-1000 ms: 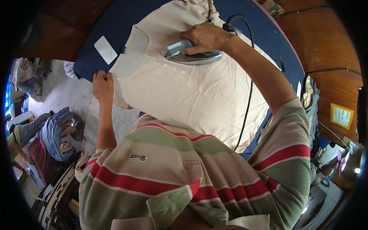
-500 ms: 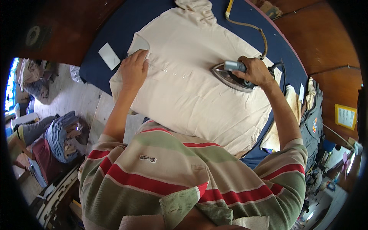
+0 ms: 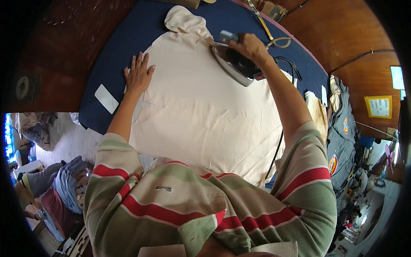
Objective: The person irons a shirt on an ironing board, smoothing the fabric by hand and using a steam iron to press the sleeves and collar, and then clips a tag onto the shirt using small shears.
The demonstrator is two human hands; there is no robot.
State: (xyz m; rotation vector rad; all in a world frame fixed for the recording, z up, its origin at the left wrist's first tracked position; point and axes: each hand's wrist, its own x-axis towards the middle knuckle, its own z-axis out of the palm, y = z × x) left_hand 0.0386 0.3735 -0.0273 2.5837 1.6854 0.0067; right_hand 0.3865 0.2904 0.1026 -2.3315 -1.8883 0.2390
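A cream shirt (image 3: 192, 73) lies spread over a dark blue covered table (image 3: 114, 64), its far sleeve bunched at the top. My right hand (image 3: 251, 46) grips the handle of an iron (image 3: 233, 64), whose metal soleplate rests on or just over the shirt's far right part. My left hand (image 3: 139, 73) lies flat with fingers spread at the shirt's left edge. Buttons show faintly along the middle of the cloth. Just left of my left forearm, a white flat rectangular piece (image 3: 106, 99) lies on the blue cover.
A cord (image 3: 280, 143) hangs from the iron across the shirt's right side, and a hose (image 3: 280, 42) loops behind it. Dark grey garments (image 3: 342, 128) hang at the right. Piled clothes (image 3: 68, 184) sit low at the left. A brown wooden panel (image 3: 342, 34) stands beyond the table.
The iron in my right hand has moved farther away and leftward over the shirt. My left hand has shifted from the collar area to the shirt's left edge, its fingers now spread.
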